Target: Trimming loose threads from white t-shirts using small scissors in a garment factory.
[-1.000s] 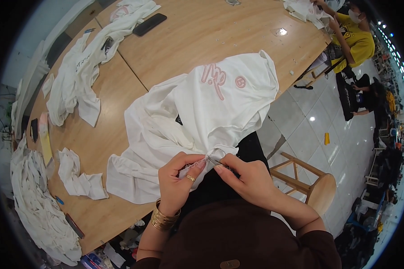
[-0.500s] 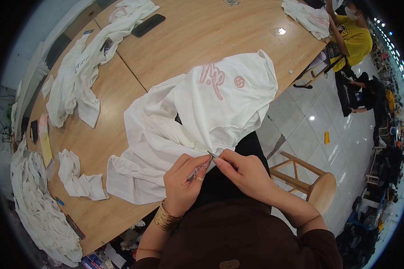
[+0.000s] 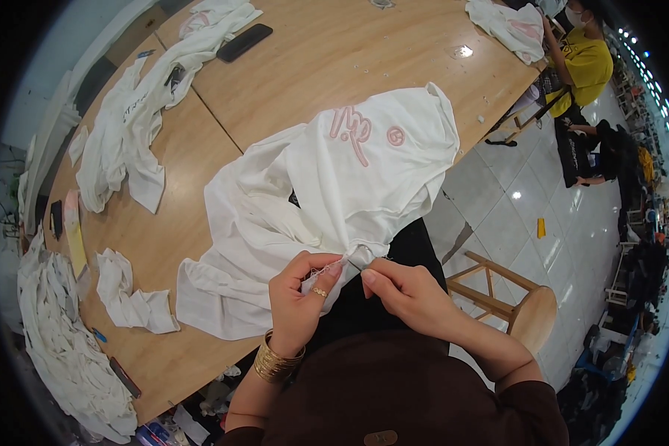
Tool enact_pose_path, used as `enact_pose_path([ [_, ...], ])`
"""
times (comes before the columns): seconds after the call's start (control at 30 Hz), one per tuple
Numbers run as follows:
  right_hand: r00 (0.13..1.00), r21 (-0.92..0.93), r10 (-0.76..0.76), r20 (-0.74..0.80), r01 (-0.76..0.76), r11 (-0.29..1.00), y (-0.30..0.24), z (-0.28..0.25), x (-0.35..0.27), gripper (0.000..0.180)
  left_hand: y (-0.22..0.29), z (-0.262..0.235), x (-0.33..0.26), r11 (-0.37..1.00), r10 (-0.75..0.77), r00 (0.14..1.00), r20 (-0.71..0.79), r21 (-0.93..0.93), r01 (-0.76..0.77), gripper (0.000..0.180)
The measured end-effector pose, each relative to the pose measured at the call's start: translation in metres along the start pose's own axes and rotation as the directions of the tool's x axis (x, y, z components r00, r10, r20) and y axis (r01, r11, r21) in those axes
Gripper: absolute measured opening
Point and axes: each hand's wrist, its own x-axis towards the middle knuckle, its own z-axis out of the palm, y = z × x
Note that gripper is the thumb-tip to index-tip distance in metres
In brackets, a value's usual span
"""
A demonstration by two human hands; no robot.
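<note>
With my left hand [image 3: 299, 291] I am pinching a gathered edge of the white garment [image 3: 331, 189] between thumb and forefinger, and loose white threads [image 3: 321, 273] are trailing over those fingers. My right hand [image 3: 412, 293] is gripping a thin metal tool [image 3: 356, 265], its tip pointing at the same gathered edge. My hands are working close together, just apart, near the table's front edge. The garment is spreading in folds over the wooden table [image 3: 290, 74], its near part hanging off toward my lap; pink script embroidery [image 3: 350, 134] and a round pink emblem [image 3: 396, 135] are facing up. Gold bangles [image 3: 276, 360] are circling my left wrist.

To my left, a small white cloth piece [image 3: 134, 293] is lying near the garment, and a heap of white fabric [image 3: 70, 342] is sitting beyond it. A black phone [image 3: 244, 42] is resting farther up the table, beside more white clothing [image 3: 137, 123]. On my right a wooden stool [image 3: 531, 320] is standing on the tiled floor [image 3: 490, 197], and a co-worker in a yellow shirt [image 3: 587, 70] is sitting at the far side.
</note>
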Motion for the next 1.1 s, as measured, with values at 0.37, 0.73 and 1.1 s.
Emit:
enact_pose_path([
  [0.37,1.0,-0.022,0.01,-0.025,-0.011,1.0,0.0,0.0,0.0,0.028,0.0,0.001,-0.002,0.994,0.084,0.996,-0.019,0.078,-0.082,0.012],
  [0.73,0.999,0.071,0.021,-0.027,-0.019,0.997,0.011,0.004,0.012,0.03,0.005,0.0,-0.003,0.968,0.137,0.99,0.04,0.207,-0.143,0.012],
  [1.1,1.0,0.1,0.021,-0.006,-0.021,0.995,0.0,-0.002,-0.002,0.029,0.0,-0.003,-0.004,0.999,-0.037,0.999,0.025,-0.019,0.037,0.012],
])
